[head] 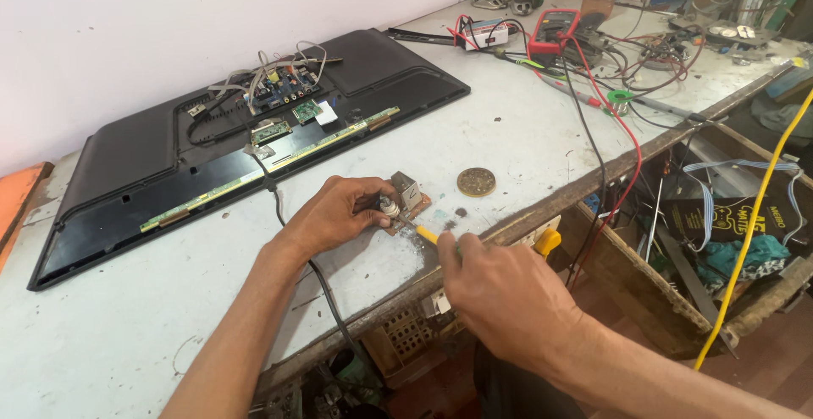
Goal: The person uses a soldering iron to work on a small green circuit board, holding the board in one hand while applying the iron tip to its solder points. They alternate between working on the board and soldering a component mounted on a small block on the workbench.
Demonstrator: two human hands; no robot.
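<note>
We record the left hand point(334, 213) closed around a small brown circuit board point(409, 203) at the front edge of the white bench point(525, 131), fingers pinning it flat; a grey metal block stands upright on the board. The right hand point(500, 288) is closed on a yellow-handled tool point(426, 234), its tip touching the board just beside the left fingers. A round brass tin point(476, 182) lies near the board, apart from it; a black flat-panel television point(212, 148), back upward with its boards and wires exposed, lies behind the left hand; a red multimeter point(555, 29) with red and black leads sits at the far end.
</note>
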